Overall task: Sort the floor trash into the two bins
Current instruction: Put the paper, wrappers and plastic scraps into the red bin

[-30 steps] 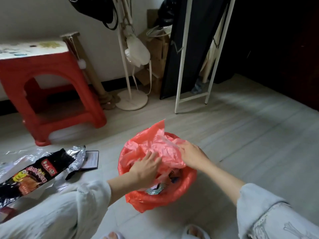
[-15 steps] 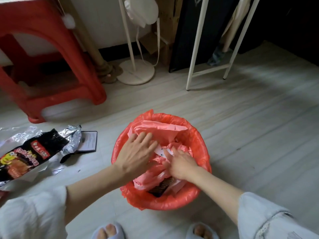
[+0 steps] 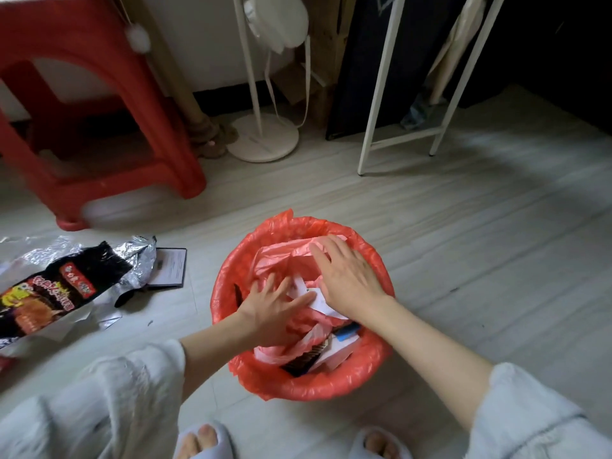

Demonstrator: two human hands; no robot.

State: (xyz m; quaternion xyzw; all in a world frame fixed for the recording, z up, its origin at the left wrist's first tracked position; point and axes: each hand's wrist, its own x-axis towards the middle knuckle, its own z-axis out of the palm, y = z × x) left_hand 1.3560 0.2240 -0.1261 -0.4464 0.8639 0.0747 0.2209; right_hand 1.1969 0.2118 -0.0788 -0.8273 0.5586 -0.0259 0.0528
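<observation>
**Both hands pressed into the red-lined bin**

A round bin lined with a red plastic bag (image 3: 331,384) sat on the pale wood-grain floor (image 3: 480,260). The left hand (image 3: 275,309) lay flat, fingers spread, on crumpled pink plastic film (image 3: 281,260) inside it; the right hand (image 3: 347,276), at 1 o'clock from the left, pressed flat on white paper scraps (image 3: 318,301). At 9 o'clock from the bin lay a black and silver foil snack wrapper (image 3: 66,286) and a small dark-framed card (image 3: 170,268). A red plastic stool (image 3: 99,111) stood at 11 o'clock.
</observation>
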